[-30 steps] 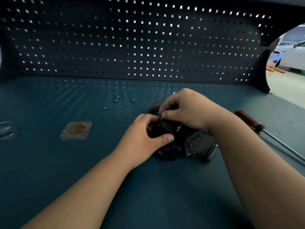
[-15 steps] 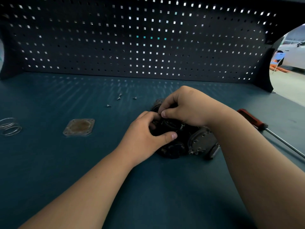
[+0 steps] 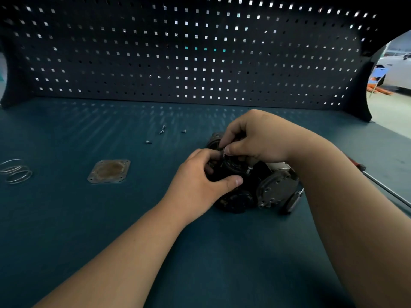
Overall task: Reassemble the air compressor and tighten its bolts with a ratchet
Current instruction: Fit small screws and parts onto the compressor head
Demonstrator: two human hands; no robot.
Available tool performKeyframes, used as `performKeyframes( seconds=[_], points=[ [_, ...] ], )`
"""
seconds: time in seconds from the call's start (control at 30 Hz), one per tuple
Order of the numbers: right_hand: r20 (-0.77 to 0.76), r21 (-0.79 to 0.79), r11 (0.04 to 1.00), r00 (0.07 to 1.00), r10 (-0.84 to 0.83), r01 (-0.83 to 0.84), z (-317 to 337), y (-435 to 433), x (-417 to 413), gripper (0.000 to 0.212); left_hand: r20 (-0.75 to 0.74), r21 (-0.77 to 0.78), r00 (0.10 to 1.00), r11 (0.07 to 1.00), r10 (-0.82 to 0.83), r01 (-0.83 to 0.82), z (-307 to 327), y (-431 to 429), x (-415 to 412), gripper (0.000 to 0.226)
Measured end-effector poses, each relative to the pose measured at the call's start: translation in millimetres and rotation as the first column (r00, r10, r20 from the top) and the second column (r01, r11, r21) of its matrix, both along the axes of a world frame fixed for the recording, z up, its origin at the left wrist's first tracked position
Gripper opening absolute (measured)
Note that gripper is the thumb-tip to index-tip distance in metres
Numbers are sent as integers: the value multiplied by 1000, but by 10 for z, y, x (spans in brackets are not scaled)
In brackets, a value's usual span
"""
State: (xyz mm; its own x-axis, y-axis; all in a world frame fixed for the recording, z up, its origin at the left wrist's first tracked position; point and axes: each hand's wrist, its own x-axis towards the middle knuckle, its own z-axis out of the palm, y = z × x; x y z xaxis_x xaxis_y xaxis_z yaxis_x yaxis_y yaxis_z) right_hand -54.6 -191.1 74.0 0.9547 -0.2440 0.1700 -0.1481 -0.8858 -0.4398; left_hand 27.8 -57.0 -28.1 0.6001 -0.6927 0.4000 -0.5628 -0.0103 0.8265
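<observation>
Now right hand (image 3: 262, 138) grip pinching bolt (image 3: 223, 154) upright, shank pointing down into compressor (image 3: 275, 190) just beneath; left hand (image 3: 200, 181) grip clasping compressor body, steadying.

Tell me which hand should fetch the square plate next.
Left, likely. The square plate lies left of the compressor, nearer the left hand. The right hand pinches a bolt at the compressor's top and would have to cross over the left hand.
</observation>
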Motion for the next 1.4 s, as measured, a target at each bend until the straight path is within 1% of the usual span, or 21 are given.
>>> performKeyframes(
  seconds=[0.2,0.37,0.43,0.53,0.77,0.83,1.07,1.13,1.23,1.33,1.37,1.4],
  points=[
    [-48,-13,1000,999,-4,3,18,-34,-7,17,-6,-2,1000,1000,-17,17,9,12,4,39],
    [-45,-9,1000,999,-27,26,18,-36,-4,11,-3,-5,1000,1000,-12,12,24,15,-13,38],
    [-53,-29,999,998,-40,38,19,-19,2,9,-4,-3,1000,1000,-11,11,32,12,-28,39],
    [-68,-63,997,996,-55,51,23,7,12,10,10,-6,1000,1000,-11,11,43,10,-49,40],
    [-73,-193,980,995,-69,53,49,70,21,11,-7,-11,1000,1000,-4,4,33,12,-48,39],
    [-87,-223,974,994,-72,51,59,73,14,15,2,-13,1000,1000,-2,2,31,12,-47,39],
    [-97,-272,959,989,-107,77,20,68,55,41,-20,-12,1000,1000,-11,11,20,10,-36,36],
    [-90,-290,954,991,-101,71,1,68,76,44,-19,-11,1000,1000,-7,7,16,4,-35,36],
    [-101,-317,946,990,-97,60,-30,85,89,44,-21,-10,1000,1000,0,0,18,-12,-32,36],
    [-71,-261,961,991,-116,94,-18,74,68,53,-28,-7,1000,1000,-8,8,18,-20,-26,37],
    [-48,-229,968,993,-112,98,-8,62,56,53,-34,-6,999,1000,-11,11,15,-17,-24,38],
    [-38,-213,973,995,-95,85,5,55,43,48,-38,-4,999,1000,-12,12,11,-15,-24,38]
  ],
)
